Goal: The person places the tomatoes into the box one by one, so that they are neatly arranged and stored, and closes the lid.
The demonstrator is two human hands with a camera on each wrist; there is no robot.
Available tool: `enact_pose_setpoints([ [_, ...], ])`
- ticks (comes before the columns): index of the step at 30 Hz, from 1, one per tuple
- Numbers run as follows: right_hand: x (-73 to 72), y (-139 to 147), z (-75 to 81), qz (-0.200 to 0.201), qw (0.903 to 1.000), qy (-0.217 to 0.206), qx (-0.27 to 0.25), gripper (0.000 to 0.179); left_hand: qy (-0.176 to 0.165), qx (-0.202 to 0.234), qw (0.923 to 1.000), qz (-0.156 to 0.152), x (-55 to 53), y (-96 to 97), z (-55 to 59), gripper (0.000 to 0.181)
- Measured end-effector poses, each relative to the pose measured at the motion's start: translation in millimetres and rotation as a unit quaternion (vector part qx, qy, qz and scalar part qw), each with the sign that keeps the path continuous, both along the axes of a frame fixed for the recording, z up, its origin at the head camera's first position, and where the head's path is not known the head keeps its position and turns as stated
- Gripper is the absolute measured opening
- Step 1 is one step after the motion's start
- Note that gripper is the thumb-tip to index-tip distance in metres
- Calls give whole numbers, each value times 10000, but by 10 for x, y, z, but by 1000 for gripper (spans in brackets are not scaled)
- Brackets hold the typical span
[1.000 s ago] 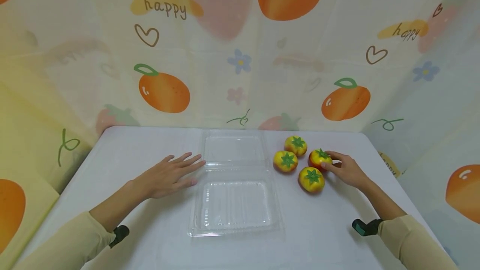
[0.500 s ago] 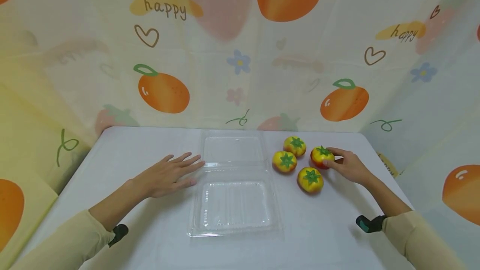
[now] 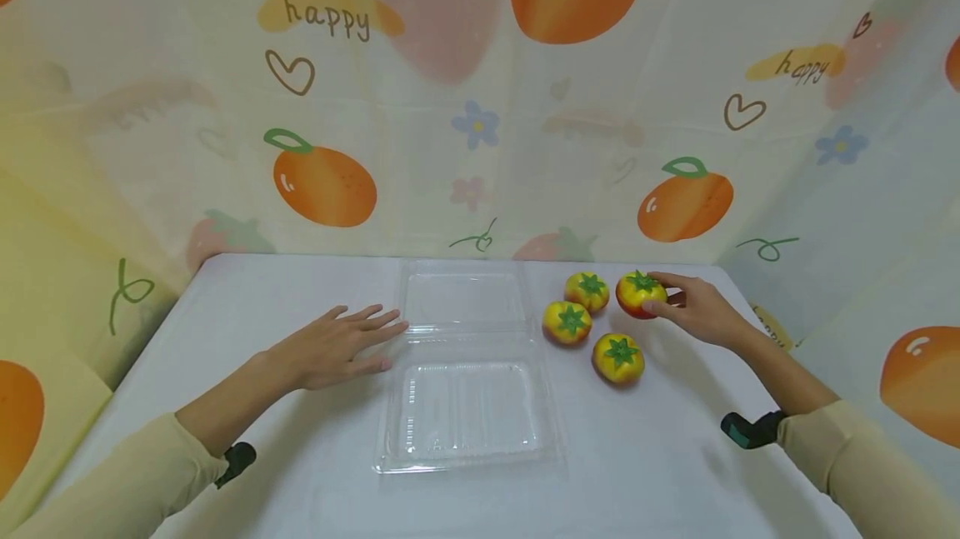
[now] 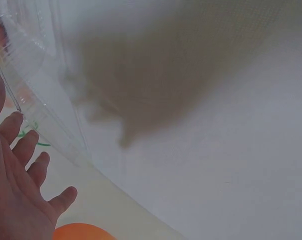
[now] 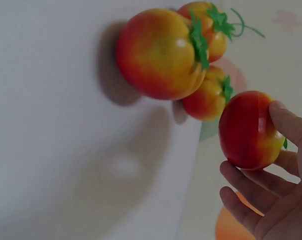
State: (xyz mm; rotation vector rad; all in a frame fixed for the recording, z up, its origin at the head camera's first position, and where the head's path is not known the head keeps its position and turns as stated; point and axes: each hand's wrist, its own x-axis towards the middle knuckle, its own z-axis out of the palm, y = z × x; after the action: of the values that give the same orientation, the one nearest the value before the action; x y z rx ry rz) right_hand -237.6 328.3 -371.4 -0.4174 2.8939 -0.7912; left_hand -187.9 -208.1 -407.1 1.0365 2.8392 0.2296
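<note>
My right hand (image 3: 697,310) pinches a red-and-yellow tomato (image 3: 640,294) with a green star-shaped top between thumb and fingers. In the right wrist view that tomato (image 5: 248,130) hangs off the table, its red underside showing. Three similar tomatoes stand nearby: one at the back (image 3: 587,291), one at the left (image 3: 567,322) and one nearer the front (image 3: 618,359). Left of them lies a clear plastic clamshell box (image 3: 468,456), lid folded back, with nothing in it. Beside its left edge my left hand (image 3: 330,353) is spread, fingers extended, holding nothing; whether it touches the box I cannot tell.
A white cloth covers the table (image 3: 600,472). Close behind it hangs a fruit-printed curtain (image 3: 420,147), which also closes off both sides. Each wrist wears a small dark device, such as the right wrist camera (image 3: 750,431).
The right hand has raised its tomato off the table, away from the front tomato. The left hand and the clear box have stayed in place.
</note>
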Motion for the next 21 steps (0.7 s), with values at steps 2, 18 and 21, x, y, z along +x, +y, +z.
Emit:
enact_pose_setpoints([
  [2, 6, -59, 43, 56, 10000, -6, 17, 64, -15, -20, 10000, 23, -1, 7, 9, 61],
  [18, 82, -656, 204, 1191, 9925, 84, -251, 61, -70, -60, 9999, -45, -29, 28, 73, 60],
  [21, 126, -782, 198, 1461, 9889, 25, -268, 61, -106, -65, 9999, -35, -31, 43, 79, 61],
])
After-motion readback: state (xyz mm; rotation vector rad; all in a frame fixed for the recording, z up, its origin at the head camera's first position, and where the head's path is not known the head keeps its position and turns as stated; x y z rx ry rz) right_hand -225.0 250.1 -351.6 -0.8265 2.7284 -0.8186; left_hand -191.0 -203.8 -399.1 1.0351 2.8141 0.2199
